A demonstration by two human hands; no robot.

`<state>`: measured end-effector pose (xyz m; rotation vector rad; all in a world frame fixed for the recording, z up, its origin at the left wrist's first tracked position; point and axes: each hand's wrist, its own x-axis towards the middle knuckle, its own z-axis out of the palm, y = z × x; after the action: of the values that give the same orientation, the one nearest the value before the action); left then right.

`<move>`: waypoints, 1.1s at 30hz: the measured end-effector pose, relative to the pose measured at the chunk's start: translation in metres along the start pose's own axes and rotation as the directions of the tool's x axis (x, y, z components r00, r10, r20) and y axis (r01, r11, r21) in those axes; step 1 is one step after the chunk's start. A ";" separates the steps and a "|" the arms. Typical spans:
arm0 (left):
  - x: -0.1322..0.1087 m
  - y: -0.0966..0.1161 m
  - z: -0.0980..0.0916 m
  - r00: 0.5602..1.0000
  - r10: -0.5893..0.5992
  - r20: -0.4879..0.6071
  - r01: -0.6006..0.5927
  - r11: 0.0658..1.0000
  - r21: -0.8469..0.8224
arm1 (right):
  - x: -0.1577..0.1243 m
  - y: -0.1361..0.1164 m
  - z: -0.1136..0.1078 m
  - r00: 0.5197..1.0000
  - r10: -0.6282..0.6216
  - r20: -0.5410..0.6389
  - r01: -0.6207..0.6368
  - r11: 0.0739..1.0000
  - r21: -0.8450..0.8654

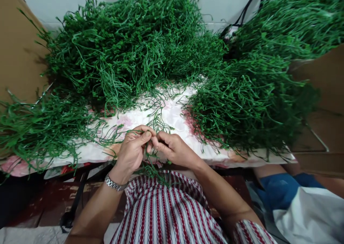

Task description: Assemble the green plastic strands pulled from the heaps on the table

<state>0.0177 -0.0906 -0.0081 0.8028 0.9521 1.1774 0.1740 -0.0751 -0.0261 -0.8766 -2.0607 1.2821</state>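
Left hand (132,149) and right hand (176,151) meet fingertip to fingertip among green stems (157,120)

From the head view, both hands come together over the front of the bench (249,158), which is covered with a floral cloth (173,111). The left hand is closed, thumb against forefinger, with a thin stem running across its fingers. The right hand is drawn in as well, its thumb against the curled forefinger; whether it grips a stem is hidden.

Loose stems lie on the cloth just beyond the fingertips, and a small clump (153,171) hangs below the hands, against a garment striped in red and white (169,215). A silvery metal watch (116,183) circles the left wrist; its face does not show, so no maker's name can be read.

More green stems, many tipped with small heads, form a big heap at the back (129,47), a low heap at the left (48,120), a broad heap at the right (249,104) and another at the far right (301,18). Brown cardboard stands at the left (20,47) and at the right (321,100). Dark bag handles (243,11) rise between the heaps, near a pale wall (215,2). Pale marks on the dark red surface (51,202) under the bench are too blurred to read. At the lower right, beside the bench, are another person's blue clothing (279,186) and a white cloth (311,215).
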 end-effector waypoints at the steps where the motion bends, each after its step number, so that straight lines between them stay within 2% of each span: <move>1: 0.000 0.000 0.000 0.999 -0.030 0.023 0.030 1.000 -0.004 | -0.001 -0.001 0.000 0.999 -0.031 0.019 0.032 0.998 -0.055; 3: 0.000 -0.001 -0.002 0.993 -0.085 0.084 0.083 0.996 0.021 | -0.003 -0.003 0.000 0.983 -0.142 0.117 0.155 0.983 -0.103; 5: -0.001 0.000 -0.005 0.984 -0.114 0.135 0.108 0.993 0.050 | -0.006 -0.005 -0.001 0.933 -0.261 0.249 0.295 0.949 -0.111; 7: -0.003 0.003 -0.009 0.981 -0.107 0.161 0.101 0.994 0.043 | -0.008 -0.008 -0.006 0.895 -0.334 0.296 0.379 0.919 -0.107; 8: -0.004 0.005 -0.011 0.983 -0.086 0.165 0.083 0.996 0.024 | -0.010 -0.009 -0.010 0.900 -0.354 0.254 0.390 0.914 -0.108; 10: -0.005 0.010 -0.016 0.990 -0.012 0.143 0.017 0.999 -0.034 | -0.013 -0.010 -0.019 0.939 -0.340 0.055 0.343 0.935 -0.089; 12: -0.005 0.015 -0.020 0.994 0.081 0.069 -0.073 0.991 -0.108 | -0.017 -0.009 -0.028 0.952 -0.252 -0.171 0.253 0.967 -0.017; 13: -0.004 0.017 -0.021 0.993 0.118 0.027 -0.113 0.984 -0.140 | -0.019 -0.009 -0.031 0.948 -0.201 -0.248 0.212 0.977 0.019; 15: -0.003 0.021 -0.021 0.988 0.151 -0.029 -0.154 0.970 -0.187 | -0.022 -0.008 -0.031 0.942 -0.127 -0.309 0.151 0.987 0.053; 17: -0.002 0.023 -0.020 0.990 0.138 -0.018 -0.139 0.968 -0.208 | -0.024 -0.009 -0.024 0.957 -0.110 -0.268 0.119 0.993 0.017; 22: -0.001 0.034 -0.007 0.995 0.052 0.089 -0.028 0.967 -0.252 | -0.020 -0.016 0.002 0.987 -0.148 -0.058 0.142 0.985 -0.096; 25: -0.003 0.044 0.004 0.986 0.031 0.164 0.014 0.964 -0.265 | -0.015 -0.021 0.010 0.984 -0.164 0.065 0.173 0.969 -0.175; 28: -0.003 0.052 0.015 0.971 0.030 0.239 0.033 0.966 -0.257 | -0.011 -0.026 0.013 0.958 -0.238 0.160 0.275 0.923 -0.270; 31: 0.001 0.058 0.024 0.965 0.065 0.254 -0.022 0.985 -0.168 | -0.009 -0.032 0.015 0.931 -0.329 0.160 0.365 0.862 -0.351; 33: 0.007 0.061 0.025 0.956 0.164 0.244 -0.156 0.986 -0.053 | -0.009 -0.036 0.016 0.926 -0.370 0.076 0.369 0.840 -0.398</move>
<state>0.0180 -0.0721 0.0556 0.9892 0.6690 1.1957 0.1595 -0.1024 -0.0001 -0.5959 -2.3914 0.6532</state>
